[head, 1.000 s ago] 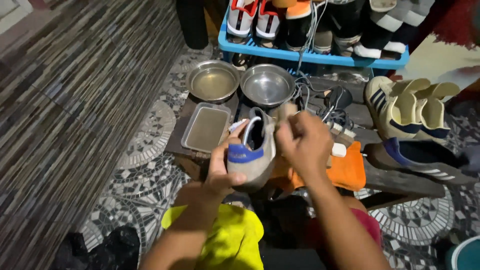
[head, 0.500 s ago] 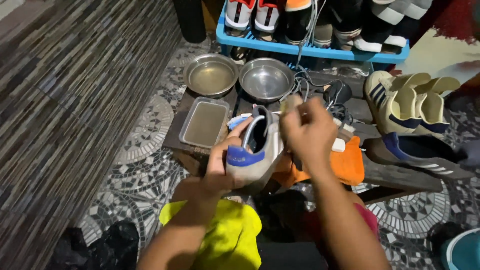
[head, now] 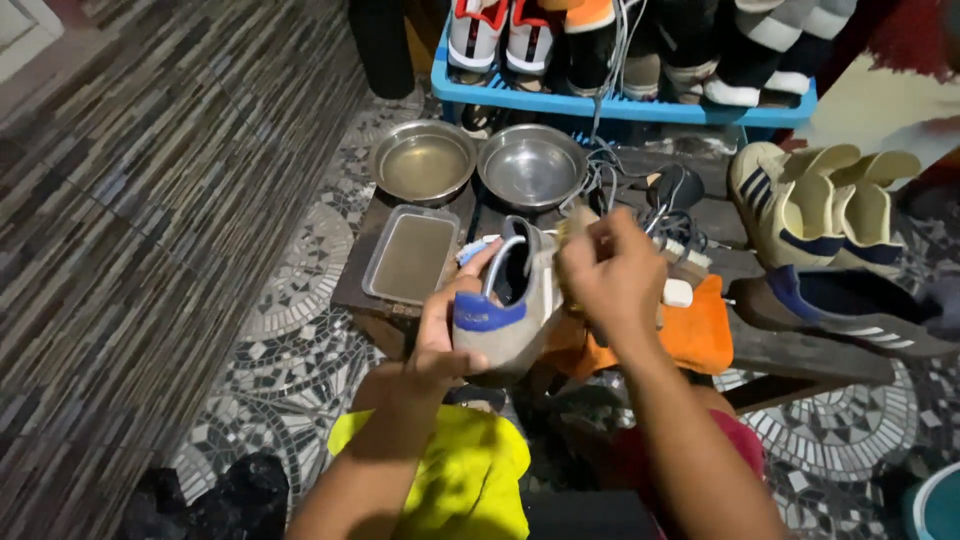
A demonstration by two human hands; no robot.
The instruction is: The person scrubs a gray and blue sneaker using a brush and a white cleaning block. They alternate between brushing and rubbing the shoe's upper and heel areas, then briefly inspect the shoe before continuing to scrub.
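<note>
1. Holding a grey sneaker [head: 505,310] with a blue heel patch, the left hand [head: 445,335] is clamped around its heel and left side at the centre of the frame, above the person's lap.
2. The shoe's long axis runs away from the person, heel towards the bottom of the frame, toe towards the two bowls, opening tilted up.
3. The right hand [head: 610,275] is just right of the shoe, touching or nearly touching its upper edge; its fingers are curled together around something pale, perhaps a brush, though blur keeps me from telling what.
4. Of the two, the left hand carries the shoe and the right works at its toe end.
5. On the low dark desk [head: 350,290] behind it: two round steel bowls [head: 480,165] side by side, and a clear rectangular tray [head: 412,255] at centre left.
6. An orange cloth [head: 700,335] lies right of the hands.
7. A blue shoe rack [head: 640,105] full of footwear fills the upper middle.
8. Cream sneakers with dark stripes [head: 800,205] sit at the right; I see no readable labels.
</note>
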